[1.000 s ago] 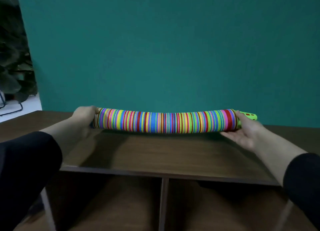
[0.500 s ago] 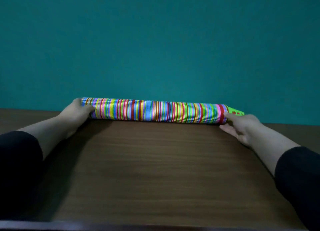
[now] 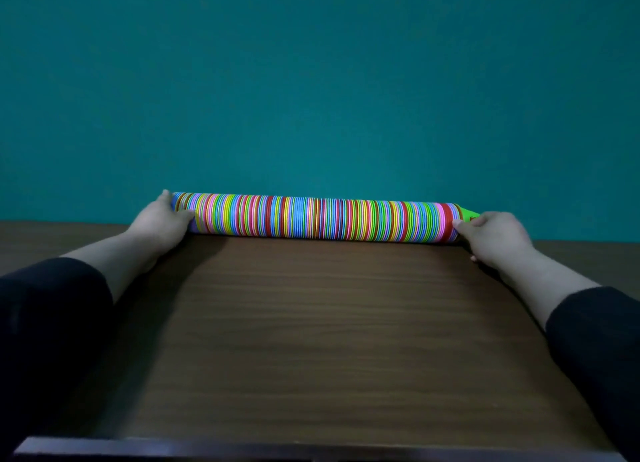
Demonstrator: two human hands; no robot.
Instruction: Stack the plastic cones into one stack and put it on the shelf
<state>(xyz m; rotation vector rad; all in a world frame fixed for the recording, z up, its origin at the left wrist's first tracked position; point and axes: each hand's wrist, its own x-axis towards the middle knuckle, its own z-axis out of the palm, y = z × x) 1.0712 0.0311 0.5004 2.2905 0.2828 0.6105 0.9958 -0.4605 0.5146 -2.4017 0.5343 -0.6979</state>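
One long stack of many-coloured plastic cones [image 3: 318, 218] lies on its side along the back of the brown wooden shelf top [image 3: 329, 340], close to the teal wall. My left hand [image 3: 162, 222] grips the stack's left end, fingers wrapped around it. At the right end my right hand [image 3: 493, 236] holds the stack where a green cone tip [image 3: 469, 213] sticks out. Both forearms reach over the shelf top.
The teal wall [image 3: 318, 81] rises directly behind the stack. The shelf top's front edge [image 3: 311, 449] runs along the bottom of the view. Bare wood lies between the stack and that edge.
The stack, sagging in the air between my hands one second ago, now lies straight on the shelf top farther back by the wall. The view has moved in; the shelf's compartments are out of frame.
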